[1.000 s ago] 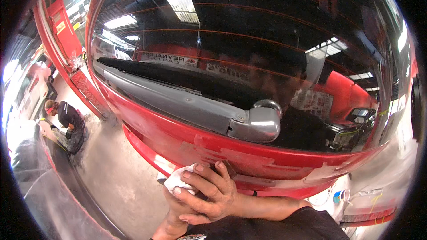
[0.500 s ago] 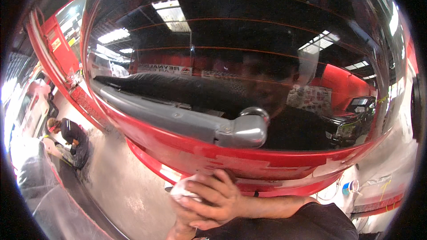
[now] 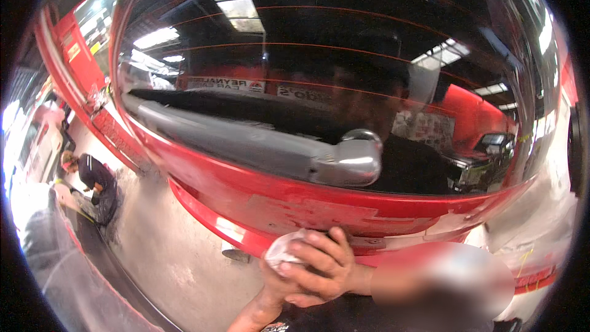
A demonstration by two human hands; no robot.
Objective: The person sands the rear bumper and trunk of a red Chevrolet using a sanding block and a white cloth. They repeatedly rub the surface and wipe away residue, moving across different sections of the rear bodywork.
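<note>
My right hand (image 3: 321,265) comes in from the right with its fingers curled around a crumpled white cloth or paper wad (image 3: 285,251). My left hand (image 3: 279,284) rises from the lower edge and meets the right at the wad. Most of the left hand's fingers are hidden behind the right hand. Both hands are just in front of the red rear hatch (image 3: 203,171) of a car, below its window. Dull patches (image 3: 307,212) mark the paint there. Whether the wad touches the paint cannot be made out.
A grey rear wiper (image 3: 246,141) lies across the dark, reflective window (image 3: 307,37). The red bumper (image 3: 203,214) curves below. At the left, a person (image 3: 92,184) bends over a part near a dark panel edge (image 3: 104,264). The lower right is blurred.
Both hands, still together at the white wad, have moved a little to the right. The car sits slightly higher in the picture. The person at the left stays bent over.
</note>
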